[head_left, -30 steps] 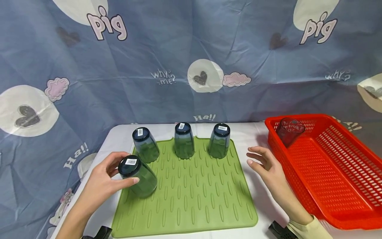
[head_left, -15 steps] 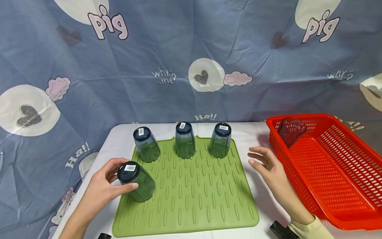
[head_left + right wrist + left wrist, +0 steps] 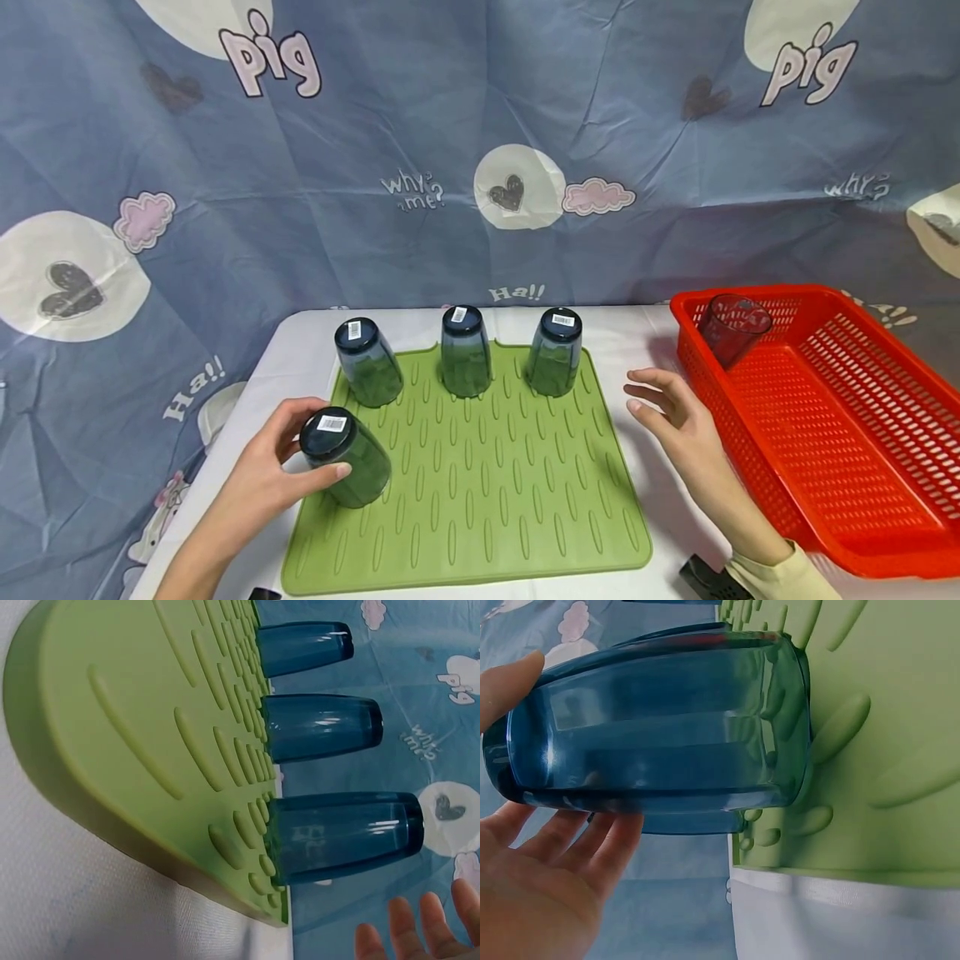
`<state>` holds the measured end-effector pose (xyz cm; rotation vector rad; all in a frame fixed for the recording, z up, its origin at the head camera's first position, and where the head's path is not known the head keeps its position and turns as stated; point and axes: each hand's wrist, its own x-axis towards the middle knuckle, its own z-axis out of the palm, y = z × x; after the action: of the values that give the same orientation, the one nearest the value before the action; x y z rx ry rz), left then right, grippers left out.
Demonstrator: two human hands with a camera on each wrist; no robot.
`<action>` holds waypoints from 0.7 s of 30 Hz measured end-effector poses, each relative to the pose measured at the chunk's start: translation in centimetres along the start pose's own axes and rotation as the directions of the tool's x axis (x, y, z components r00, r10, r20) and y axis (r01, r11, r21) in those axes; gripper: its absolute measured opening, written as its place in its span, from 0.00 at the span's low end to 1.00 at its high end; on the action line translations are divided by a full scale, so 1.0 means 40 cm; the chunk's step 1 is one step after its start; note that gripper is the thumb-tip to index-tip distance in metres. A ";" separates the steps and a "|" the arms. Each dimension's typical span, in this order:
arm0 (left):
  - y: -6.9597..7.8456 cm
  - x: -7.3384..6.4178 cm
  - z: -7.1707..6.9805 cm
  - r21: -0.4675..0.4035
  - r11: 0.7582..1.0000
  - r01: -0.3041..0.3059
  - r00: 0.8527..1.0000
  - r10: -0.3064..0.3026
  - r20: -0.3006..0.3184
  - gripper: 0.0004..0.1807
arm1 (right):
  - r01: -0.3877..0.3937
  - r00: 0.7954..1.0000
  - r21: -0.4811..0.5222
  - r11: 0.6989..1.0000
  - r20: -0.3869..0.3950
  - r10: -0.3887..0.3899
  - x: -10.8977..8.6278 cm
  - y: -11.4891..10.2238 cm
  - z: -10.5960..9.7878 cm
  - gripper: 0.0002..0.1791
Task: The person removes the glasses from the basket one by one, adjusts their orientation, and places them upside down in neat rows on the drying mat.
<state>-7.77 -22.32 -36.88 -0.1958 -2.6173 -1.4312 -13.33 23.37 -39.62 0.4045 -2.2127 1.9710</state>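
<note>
My left hand point(image 3: 258, 471) grips a dark blue drinking glass point(image 3: 363, 467) that stands upside down on the front left of a green ribbed mat point(image 3: 480, 500). In the left wrist view the thumb lies on one side near the glass's base and the fingers point(image 3: 607, 847) on the other, with the rim right at the mat. Behind it, three more upturned glasses stand along the mat's back edge: left point(image 3: 367, 364), middle point(image 3: 465, 354) and right point(image 3: 555, 354). My right hand point(image 3: 671, 412) hovers between mat and basket, fingers loosely bent, holding nothing.
To the right sits a red plastic basket point(image 3: 806, 508), with one reddish-looking clear glass point(image 3: 731, 329) leaning in its back left corner. A white cloth point(image 3: 622, 333) covers the table. A blue printed curtain point(image 3: 420, 258) hangs behind.
My left hand and its glass have moved slightly toward me on the mat, then the glass's top shifted a little right. My right hand has stayed about where it was.
</note>
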 end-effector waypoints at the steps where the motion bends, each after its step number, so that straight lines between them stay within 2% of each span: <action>1: -0.001 0.001 0.001 -0.002 1.000 0.000 1.000 0.000 0.004 0.36 | -0.002 1.000 0.000 1.000 -0.001 0.002 0.000 0.000 0.000 0.21; 10: -0.009 0.000 0.005 -0.037 0.999 -0.011 1.000 0.011 0.009 0.37 | -0.037 0.999 0.003 0.999 -0.017 0.037 -0.002 0.001 0.000 0.21; 16: -0.017 0.000 0.007 -0.069 0.997 -0.028 1.000 0.028 0.001 0.37 | 0.009 1.000 0.016 1.000 -0.003 -0.009 0.000 0.006 -0.003 0.21; 21: -0.021 -0.001 0.006 -0.116 0.992 -0.049 0.999 0.048 -0.008 0.38 | 0.010 1.000 0.016 1.000 -0.004 -0.010 0.002 0.006 -0.004 0.21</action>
<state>-7.92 -22.56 -37.69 -0.2675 -2.5089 -1.5668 -13.47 23.53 -39.80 0.4128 -2.1897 1.9842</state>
